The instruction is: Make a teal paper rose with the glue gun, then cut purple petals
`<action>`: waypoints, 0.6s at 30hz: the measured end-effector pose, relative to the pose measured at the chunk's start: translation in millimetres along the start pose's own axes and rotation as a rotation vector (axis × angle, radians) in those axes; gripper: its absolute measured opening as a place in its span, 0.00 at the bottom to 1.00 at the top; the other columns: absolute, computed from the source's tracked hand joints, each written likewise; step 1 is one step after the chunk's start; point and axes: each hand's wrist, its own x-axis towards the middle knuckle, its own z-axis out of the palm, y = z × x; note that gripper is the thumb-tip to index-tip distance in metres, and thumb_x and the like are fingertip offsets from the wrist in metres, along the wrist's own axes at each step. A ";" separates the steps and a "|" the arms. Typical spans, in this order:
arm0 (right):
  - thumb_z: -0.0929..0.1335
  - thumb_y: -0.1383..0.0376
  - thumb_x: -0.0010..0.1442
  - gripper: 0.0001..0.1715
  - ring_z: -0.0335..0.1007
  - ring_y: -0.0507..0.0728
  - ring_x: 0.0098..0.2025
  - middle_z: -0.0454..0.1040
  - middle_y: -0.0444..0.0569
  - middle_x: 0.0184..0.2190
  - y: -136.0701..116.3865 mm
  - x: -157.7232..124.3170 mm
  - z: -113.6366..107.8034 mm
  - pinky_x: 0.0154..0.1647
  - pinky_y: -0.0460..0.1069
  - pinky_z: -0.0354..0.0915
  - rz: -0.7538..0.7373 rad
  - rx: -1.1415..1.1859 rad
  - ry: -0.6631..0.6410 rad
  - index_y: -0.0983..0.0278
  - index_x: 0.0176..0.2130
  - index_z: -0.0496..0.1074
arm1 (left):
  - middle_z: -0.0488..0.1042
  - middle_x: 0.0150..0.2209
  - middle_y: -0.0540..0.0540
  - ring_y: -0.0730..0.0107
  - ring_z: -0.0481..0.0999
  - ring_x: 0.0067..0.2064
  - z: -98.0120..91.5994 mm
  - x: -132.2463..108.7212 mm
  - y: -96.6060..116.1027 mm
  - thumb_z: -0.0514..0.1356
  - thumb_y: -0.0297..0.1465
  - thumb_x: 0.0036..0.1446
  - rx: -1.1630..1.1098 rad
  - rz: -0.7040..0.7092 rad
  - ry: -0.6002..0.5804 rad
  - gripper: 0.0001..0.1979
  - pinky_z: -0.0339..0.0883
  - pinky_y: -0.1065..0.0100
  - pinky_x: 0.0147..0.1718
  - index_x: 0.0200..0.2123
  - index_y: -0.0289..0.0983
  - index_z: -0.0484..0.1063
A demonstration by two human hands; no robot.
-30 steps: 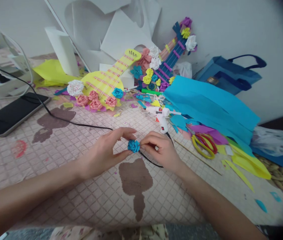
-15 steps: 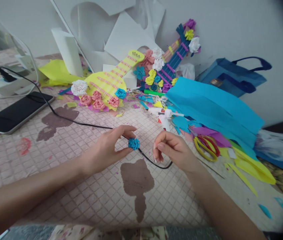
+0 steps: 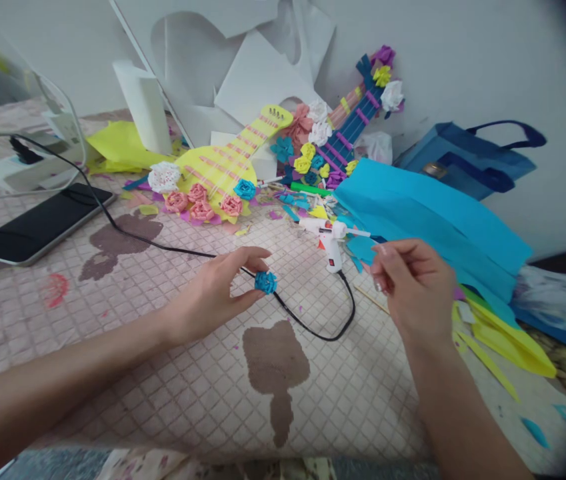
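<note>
Left hand (image 3: 215, 290) pinches a blue paper flower (image 3: 265, 283) between thumb and fingertips, gap closed down to the flower's width, grip looks light. Flower sits just above the cloth or on it, can't tell which; black cord (image 3: 331, 339) runs right by it. Right hand (image 3: 420, 293) is well off to the right of that pinch, fingers curled, thumb close to index; can't tell if anything thin is between them. Glue gun (image 3: 331, 250) lies up and right of the pinch, between the hands, nobody's holding it. Stick (image 3: 373, 300) is just left of the right hand, partly hidden by it. Progress, my read: held flower looks rolled and shaped, petals layered, but it's loose, not on anything. Up-left of the pinch, yellow paper guitar (image 3: 190, 167) already has pink flowers (image 3: 201, 211), a white flower (image 3: 164, 177) and a second blue flower (image 3: 245, 190) along its lower edge; can't tell how firmly they're fixed. Dark blue guitar (image 3: 347, 133), farther up-right, carries flowers too and looks more filled. Left open: where the held one sits
</note>
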 end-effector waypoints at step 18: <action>0.66 0.73 0.59 0.07 0.67 0.50 0.35 0.69 0.46 0.33 -14.2 -42.5 56.8 0.32 0.46 0.63 -0.398 -0.234 -0.595 0.63 0.37 0.72 | 0.74 0.42 0.48 0.67 0.74 0.44 8.1 -5.7 12.2 0.61 0.24 0.54 0.091 0.093 -0.002 0.25 0.67 0.64 0.44 0.54 0.39 0.58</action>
